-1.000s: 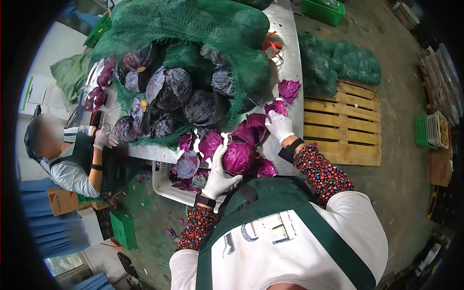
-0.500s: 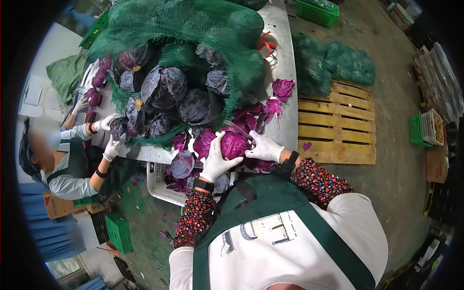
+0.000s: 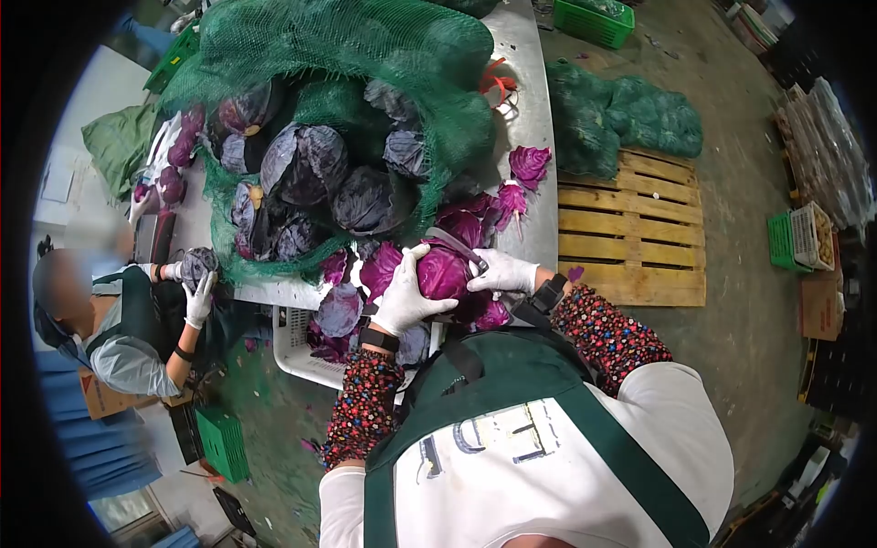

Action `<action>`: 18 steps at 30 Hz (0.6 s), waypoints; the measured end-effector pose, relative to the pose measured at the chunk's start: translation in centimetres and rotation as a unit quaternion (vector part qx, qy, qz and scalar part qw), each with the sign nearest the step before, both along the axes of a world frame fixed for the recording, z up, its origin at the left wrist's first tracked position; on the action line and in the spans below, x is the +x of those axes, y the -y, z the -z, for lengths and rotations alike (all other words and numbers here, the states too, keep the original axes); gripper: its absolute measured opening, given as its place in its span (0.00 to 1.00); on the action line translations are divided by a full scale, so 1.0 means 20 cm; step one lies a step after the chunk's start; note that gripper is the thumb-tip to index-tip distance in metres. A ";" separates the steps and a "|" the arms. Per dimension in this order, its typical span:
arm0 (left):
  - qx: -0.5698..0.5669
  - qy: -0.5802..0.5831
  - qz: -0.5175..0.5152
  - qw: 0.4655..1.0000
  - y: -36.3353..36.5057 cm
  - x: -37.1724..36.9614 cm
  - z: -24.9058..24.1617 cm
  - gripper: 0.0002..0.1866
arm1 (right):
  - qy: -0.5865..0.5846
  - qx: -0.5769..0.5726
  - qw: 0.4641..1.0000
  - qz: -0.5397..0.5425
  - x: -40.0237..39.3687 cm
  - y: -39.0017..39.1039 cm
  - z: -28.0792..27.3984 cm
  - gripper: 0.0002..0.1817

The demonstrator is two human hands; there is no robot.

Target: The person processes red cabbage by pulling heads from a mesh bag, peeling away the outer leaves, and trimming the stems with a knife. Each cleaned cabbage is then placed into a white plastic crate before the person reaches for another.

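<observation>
My gloved left hand is closed round the left side of a peeled red cabbage, glossy purple, at the table's front edge. My gloved right hand grips a knife; its blade lies along the cabbage's upper right, and the handle is mostly hidden in the fingers. Loose purple leaves lie just beyond the cabbage. Dull, unpeeled red cabbages spill from the mouth of a green mesh sack farther back on the table.
Under the front edge stands a white basket holding leaves. On the left, a co-worker holds a dark cabbage. To the right are a wooden pallet and filled green mesh sacks. The metal table ends beside the pallet.
The knife blade has swung from left of the right hand to over the cabbage's upper right. My left hand's fingers have shifted slightly. The co-worker has drawn a cabbage off the table's edge.
</observation>
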State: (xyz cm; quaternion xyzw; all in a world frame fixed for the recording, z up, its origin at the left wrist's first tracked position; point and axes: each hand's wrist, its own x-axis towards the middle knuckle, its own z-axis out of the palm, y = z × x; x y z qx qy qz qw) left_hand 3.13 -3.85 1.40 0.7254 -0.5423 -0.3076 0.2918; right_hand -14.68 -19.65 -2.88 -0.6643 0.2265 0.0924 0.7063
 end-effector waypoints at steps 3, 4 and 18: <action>0.002 0.021 0.001 1.000 -0.01 -0.02 0.00 0.55 | -0.005 -0.243 0.970 0.013 0.04 -0.07 0.01 0.17; -0.008 0.033 -0.003 0.999 -0.02 -0.03 0.00 0.56 | -0.011 -0.376 0.926 0.039 0.05 -0.09 0.00 0.18; -0.074 0.172 -0.101 0.977 -0.15 -0.26 -0.06 0.57 | 0.106 -0.341 0.924 0.135 0.17 -0.08 -0.03 0.23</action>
